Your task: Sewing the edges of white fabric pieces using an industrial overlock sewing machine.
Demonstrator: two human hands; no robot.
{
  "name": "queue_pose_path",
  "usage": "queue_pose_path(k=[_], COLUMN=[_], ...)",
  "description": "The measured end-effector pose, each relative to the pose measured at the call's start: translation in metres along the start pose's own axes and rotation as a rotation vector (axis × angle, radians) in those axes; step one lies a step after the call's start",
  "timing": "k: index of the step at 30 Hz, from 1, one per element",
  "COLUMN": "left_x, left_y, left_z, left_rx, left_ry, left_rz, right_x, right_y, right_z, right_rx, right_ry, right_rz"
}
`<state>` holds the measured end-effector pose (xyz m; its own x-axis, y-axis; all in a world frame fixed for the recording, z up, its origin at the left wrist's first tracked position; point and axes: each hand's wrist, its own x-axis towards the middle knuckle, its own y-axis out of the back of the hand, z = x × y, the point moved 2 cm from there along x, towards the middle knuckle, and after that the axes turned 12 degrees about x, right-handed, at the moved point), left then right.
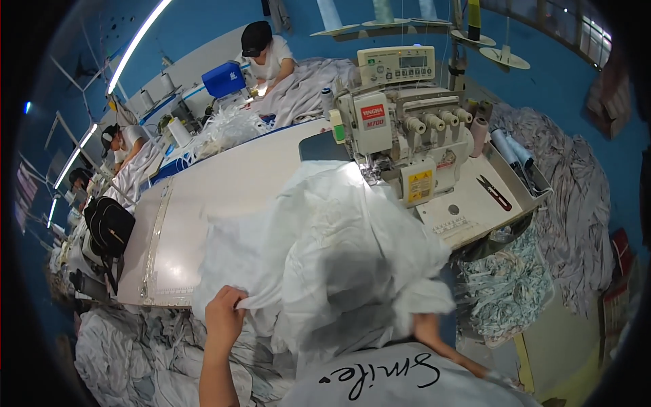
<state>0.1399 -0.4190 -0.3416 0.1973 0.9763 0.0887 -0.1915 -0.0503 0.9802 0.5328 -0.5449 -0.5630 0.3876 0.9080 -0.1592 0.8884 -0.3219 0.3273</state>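
A large piece of white fabric (339,230) lies bunched over the front of the sewing table, its far end under the needle area of an overlock sewing machine (407,136). At the fabric's left edge, my left hand (227,313) pinches a fold between thumb and fingers. My right hand (427,329) is at the lower right of the fabric, touching it from below. Cloth and motion blur hide its fingers, so their grip cannot be made out. The machine's lamp lights the spot where the fabric meets the needles.
Red-handled thread snips (495,193) lie right of the machine. A bin of fabric scraps (505,288) stands below, beside a large grey fabric heap (563,190). More cloth (149,353) hangs low left. A black backpack (108,227) sits left; a person (271,57) works behind.
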Motion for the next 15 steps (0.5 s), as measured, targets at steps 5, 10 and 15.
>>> queue_pose_path(k=[5,10,15], left_x=[0.035,0.150,0.313], left_y=[0.046,0.169,0.217], left_z=[-0.042,-0.113,-0.070], left_rx=[-0.055,-0.669,-0.122], left_ry=[0.233,0.122,0.276], left_rz=[0.679,1.218,1.169], right_x=[0.043,0.044,0.099], right_y=[-0.050,0.016,0.044], right_z=[-0.095,-0.217,-0.262], right_rx=[-0.721,0.245,0.543], right_ry=[0.709,0.709,0.139], right_rz=[-0.832,-0.088,-0.194])
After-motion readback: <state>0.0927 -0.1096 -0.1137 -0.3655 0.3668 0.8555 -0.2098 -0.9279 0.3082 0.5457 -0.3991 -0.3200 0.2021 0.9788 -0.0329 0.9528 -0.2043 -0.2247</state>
